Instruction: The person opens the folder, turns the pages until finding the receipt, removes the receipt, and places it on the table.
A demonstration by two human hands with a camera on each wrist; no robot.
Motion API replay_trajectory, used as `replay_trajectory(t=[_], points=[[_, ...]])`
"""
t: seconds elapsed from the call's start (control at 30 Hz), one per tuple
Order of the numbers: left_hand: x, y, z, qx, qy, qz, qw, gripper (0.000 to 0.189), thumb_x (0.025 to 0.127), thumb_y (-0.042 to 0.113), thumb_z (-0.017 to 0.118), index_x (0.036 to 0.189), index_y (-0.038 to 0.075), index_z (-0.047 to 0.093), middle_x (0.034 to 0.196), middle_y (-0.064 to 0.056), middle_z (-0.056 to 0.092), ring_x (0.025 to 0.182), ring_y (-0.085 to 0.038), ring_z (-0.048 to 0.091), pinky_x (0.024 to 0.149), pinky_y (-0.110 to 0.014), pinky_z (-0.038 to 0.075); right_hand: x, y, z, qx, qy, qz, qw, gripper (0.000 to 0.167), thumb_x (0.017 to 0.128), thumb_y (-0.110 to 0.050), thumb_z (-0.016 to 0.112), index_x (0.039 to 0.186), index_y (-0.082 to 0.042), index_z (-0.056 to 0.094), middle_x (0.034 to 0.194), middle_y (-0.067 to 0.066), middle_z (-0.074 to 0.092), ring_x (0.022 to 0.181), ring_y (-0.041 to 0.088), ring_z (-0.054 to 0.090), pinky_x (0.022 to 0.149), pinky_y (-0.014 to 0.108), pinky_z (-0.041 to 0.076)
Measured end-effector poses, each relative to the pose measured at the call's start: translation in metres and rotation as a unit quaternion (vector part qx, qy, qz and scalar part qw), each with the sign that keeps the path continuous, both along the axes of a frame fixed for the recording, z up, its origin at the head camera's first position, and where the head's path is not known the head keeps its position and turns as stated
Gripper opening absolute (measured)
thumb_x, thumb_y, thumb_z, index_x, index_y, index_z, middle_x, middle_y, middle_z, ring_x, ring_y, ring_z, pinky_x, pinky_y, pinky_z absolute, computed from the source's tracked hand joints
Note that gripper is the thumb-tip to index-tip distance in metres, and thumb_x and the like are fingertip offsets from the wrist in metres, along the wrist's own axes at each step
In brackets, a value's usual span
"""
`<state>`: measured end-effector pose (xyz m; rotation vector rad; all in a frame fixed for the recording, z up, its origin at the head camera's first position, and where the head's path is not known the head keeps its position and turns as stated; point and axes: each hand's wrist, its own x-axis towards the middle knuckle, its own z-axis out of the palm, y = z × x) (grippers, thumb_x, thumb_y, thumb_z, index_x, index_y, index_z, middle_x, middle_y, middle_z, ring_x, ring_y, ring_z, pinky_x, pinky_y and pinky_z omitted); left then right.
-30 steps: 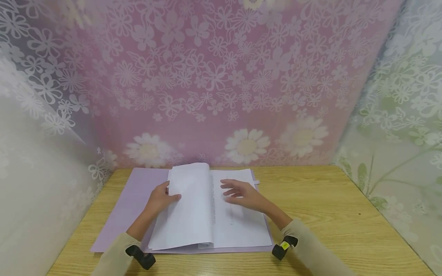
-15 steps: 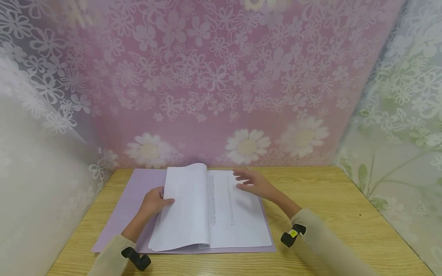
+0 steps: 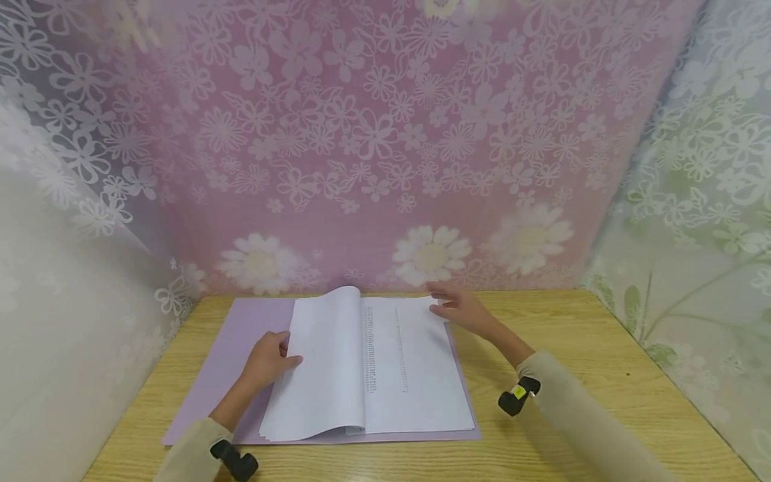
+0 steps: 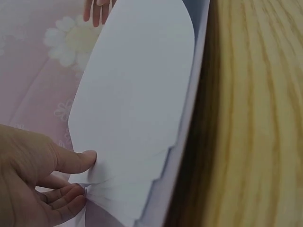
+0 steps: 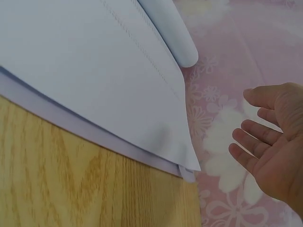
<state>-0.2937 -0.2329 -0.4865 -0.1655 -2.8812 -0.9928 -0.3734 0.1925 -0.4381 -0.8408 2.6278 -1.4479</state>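
Note:
An open lilac folder lies on the table with a stack of white sheets in it. The left hand pinches the left edge of the turned-over sheets, its thumb on top and fingers beneath, as the left wrist view shows. These sheets curl up along the middle. To their right lies a printed page with columns of small text. Near that page's far right corner is the right hand, fingers loosely extended; in the right wrist view the hand holds nothing and is apart from the paper.
The wooden table extends to the right of the folder. A pink flowered curtain hangs behind it, with pale flowered sheets at the left and right. A small white tab sticks out at the folder's edge.
The right hand has moved right and away, from over the printed page to its far corner. The left hand has shifted slightly left and nearer, still pinching the turned-over sheets.

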Motion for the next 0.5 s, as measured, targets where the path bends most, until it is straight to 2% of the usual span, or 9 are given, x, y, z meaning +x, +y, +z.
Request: replay_trajectory(t=[0.1,0.13,0.2,0.3,0.4,0.5], points=[[0.001,-0.001,-0.001,-0.019,0.013,-0.01,0.9997,0.034,0.082,0.011,0.083,0.079,0.002,0.051,0.082,-0.011,0.053,0.077,-0.021,0.049,0.064,-0.03,0.04,-0.003,0.003,-0.001,-0.004,0.002,-0.001,1.0,0.056,0.099,-0.011,0.067,0.149,0.005,0.047,0.151,0.029,0.049,0.137,0.047,0.05,0.109,0.059,0.046],[0.001,-0.001,-0.001,-0.026,0.016,-0.011,0.9995,0.031,0.082,0.011,0.084,0.083,-0.001,0.054,0.084,-0.011,0.053,0.078,-0.02,0.049,0.065,-0.03,0.04,-0.003,0.004,-0.001,-0.003,0.003,-0.002,1.0,0.056,0.099,-0.011,0.067,0.148,0.005,0.047,0.151,0.029,0.048,0.137,0.047,0.05,0.109,0.059,0.046],[0.003,-0.001,0.0,-0.032,0.02,-0.012,0.9992,0.032,0.082,0.011,0.084,0.097,-0.008,0.063,0.087,-0.013,0.054,0.079,-0.021,0.049,0.067,-0.031,0.041,-0.005,0.006,-0.003,-0.001,0.005,-0.001,1.0,0.056,0.099,-0.011,0.067,0.148,0.005,0.047,0.151,0.03,0.048,0.136,0.048,0.05,0.109,0.06,0.046],[0.005,0.0,0.0,-0.033,0.024,-0.013,0.9991,0.05,0.082,0.01,0.083,0.121,-0.014,0.064,0.1,-0.02,0.06,0.085,-0.025,0.055,0.073,-0.037,0.048,-0.009,0.01,-0.006,0.003,0.005,-0.002,1.0,0.056,0.099,-0.01,0.066,0.148,0.007,0.046,0.151,0.031,0.047,0.136,0.05,0.05,0.109,0.062,0.044],[0.006,0.0,0.0,-0.034,0.026,-0.026,0.9987,0.053,0.085,0.008,0.08,0.13,-0.013,0.061,0.121,-0.028,0.063,0.105,-0.04,0.064,0.09,-0.05,0.055,-0.014,0.013,-0.009,0.005,0.006,-0.005,1.0,0.056,0.099,-0.009,0.066,0.147,0.008,0.046,0.15,0.032,0.047,0.136,0.052,0.049,0.11,0.064,0.043],[0.006,-0.001,-0.001,-0.041,0.015,-0.049,0.9978,0.051,0.09,0.007,0.075,0.134,-0.012,0.059,0.139,-0.032,0.057,0.131,-0.051,0.054,0.109,-0.059,0.046,-0.018,0.016,-0.011,0.014,0.008,-0.006,0.9998,0.056,0.099,-0.008,0.066,0.148,0.01,0.044,0.151,0.032,0.046,0.136,0.052,0.048,0.11,0.064,0.042]])
